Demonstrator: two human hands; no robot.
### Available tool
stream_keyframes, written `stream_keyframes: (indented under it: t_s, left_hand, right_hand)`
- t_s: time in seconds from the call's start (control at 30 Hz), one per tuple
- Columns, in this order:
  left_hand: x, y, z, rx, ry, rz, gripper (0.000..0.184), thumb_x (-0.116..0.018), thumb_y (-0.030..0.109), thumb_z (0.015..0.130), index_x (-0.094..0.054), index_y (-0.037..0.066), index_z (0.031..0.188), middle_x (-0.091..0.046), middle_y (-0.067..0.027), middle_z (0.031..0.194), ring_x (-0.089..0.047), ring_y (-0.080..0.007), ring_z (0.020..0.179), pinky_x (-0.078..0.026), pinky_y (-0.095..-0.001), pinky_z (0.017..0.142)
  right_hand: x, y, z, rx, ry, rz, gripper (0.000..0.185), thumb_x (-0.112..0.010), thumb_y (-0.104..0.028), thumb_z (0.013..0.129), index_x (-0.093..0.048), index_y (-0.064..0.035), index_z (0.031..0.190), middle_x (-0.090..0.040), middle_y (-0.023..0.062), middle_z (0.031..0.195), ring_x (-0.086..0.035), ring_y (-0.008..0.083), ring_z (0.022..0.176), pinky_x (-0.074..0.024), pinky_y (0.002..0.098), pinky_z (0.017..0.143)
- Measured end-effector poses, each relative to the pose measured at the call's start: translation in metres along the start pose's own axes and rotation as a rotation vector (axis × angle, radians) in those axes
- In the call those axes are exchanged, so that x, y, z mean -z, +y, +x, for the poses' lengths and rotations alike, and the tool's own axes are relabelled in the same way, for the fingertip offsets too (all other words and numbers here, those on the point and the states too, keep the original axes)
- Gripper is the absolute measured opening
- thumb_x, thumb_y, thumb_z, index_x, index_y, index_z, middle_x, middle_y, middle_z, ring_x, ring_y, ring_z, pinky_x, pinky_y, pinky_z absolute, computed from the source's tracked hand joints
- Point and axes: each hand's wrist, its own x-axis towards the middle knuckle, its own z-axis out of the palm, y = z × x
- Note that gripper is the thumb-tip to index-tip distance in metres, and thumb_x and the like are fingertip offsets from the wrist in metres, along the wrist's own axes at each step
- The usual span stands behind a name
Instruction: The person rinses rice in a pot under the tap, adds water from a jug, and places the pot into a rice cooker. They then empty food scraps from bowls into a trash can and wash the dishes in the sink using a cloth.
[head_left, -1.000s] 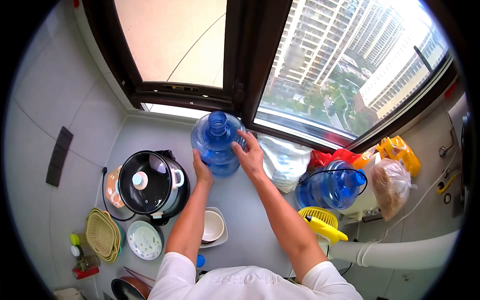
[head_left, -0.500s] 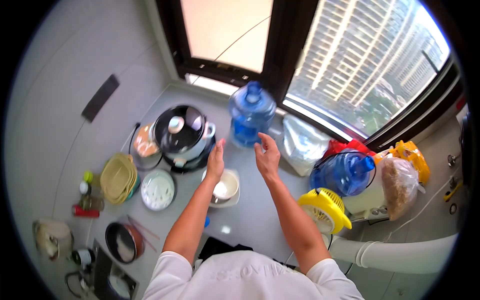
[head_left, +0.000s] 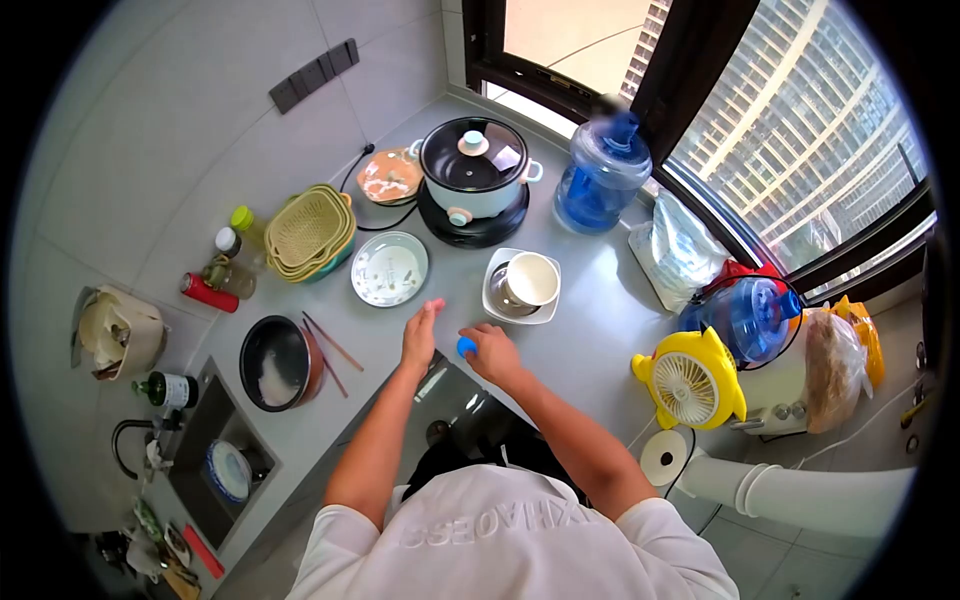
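Note:
Close to the counter's front edge, my right hand [head_left: 491, 356] has its thumb and fingers closed on a small round blue cap [head_left: 466, 346]. My left hand [head_left: 419, 336] is just to the left, open, its fingers stretched out and holding nothing. Beyond both hands, a white cup [head_left: 531, 279] and a metal cup [head_left: 510, 290] sit in a square white dish [head_left: 543, 314]. A patterned plate [head_left: 390, 270] lies farther left. Toward the window stands a blue water jug [head_left: 598, 185], partly filled.
A lidded pot [head_left: 470, 190] stands on a black base at the back. Yellow-green baskets [head_left: 310, 233], a dark saucepan [head_left: 275, 362] and chopsticks [head_left: 328, 352] are left, near the sink [head_left: 212, 440]. On the right are a yellow fan [head_left: 688, 382], another jug [head_left: 745, 320] and bags [head_left: 675, 250].
My hands have come back from near the water jug to the counter's front edge. My right hand has closed on the blue cap that lay there. The view has shifted toward the sink.

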Motion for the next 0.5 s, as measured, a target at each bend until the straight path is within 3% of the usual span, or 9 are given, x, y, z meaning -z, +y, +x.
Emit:
stream_keyframes:
  t_s: [0.1, 0.2, 0.37, 0.5]
  left_hand:
    - [0.026, -0.016, -0.005, 0.023, -0.022, -0.013, 0.062, -0.041, 0.045, 0.114, -0.057, -0.007, 0.144, -0.062, -0.0208, 0.145, -0.055, -0.0291, 0.140, -0.034, -0.0410, 0.122]
    - [0.045, -0.010, -0.012, 0.040, -0.028, -0.042, 0.060, -0.041, 0.043, 0.114, -0.059, -0.006, 0.142, -0.064, -0.0197, 0.143, -0.056, -0.0287, 0.139, -0.035, -0.0403, 0.121]
    - [0.063, -0.002, -0.004, -0.024, -0.131, -0.015, 0.054, -0.045, 0.037, 0.113, -0.064, -0.009, 0.136, -0.067, -0.0200, 0.138, -0.060, -0.0278, 0.134, -0.041, -0.0369, 0.117]
    - [0.039, 0.022, 0.011, -0.088, -0.262, -0.047, 0.054, -0.045, 0.036, 0.113, -0.064, -0.008, 0.136, -0.068, -0.0195, 0.136, -0.061, -0.0273, 0.133, -0.041, -0.0368, 0.116]
  right_hand:
    - [-0.025, -0.019, -0.001, -0.049, 0.033, -0.242, 0.052, -0.078, -0.019, 0.083, -0.069, -0.0210, 0.134, -0.063, 0.0139, 0.136, -0.058, 0.0385, 0.125, -0.0522, 0.0469, 0.104]
    - [-0.065, -0.005, 0.006, -0.134, -0.016, -0.261, 0.058, -0.079, -0.019, 0.082, -0.066, -0.0235, 0.138, -0.061, 0.0143, 0.138, -0.056, 0.0399, 0.125, -0.0508, 0.0471, 0.104]
    - [-0.065, -0.022, 0.002, -0.249, 0.028, -0.233, 0.059, -0.077, -0.012, 0.083, -0.064, -0.0229, 0.139, -0.060, 0.0136, 0.137, -0.057, 0.0390, 0.123, -0.0519, 0.0454, 0.105]
    - [-0.029, -0.038, -0.017, -0.190, 0.301, -0.176, 0.058, -0.077, -0.010, 0.082, -0.063, -0.0134, 0.137, -0.064, 0.0147, 0.131, -0.060, 0.0403, 0.115, -0.0518, 0.0465, 0.101]
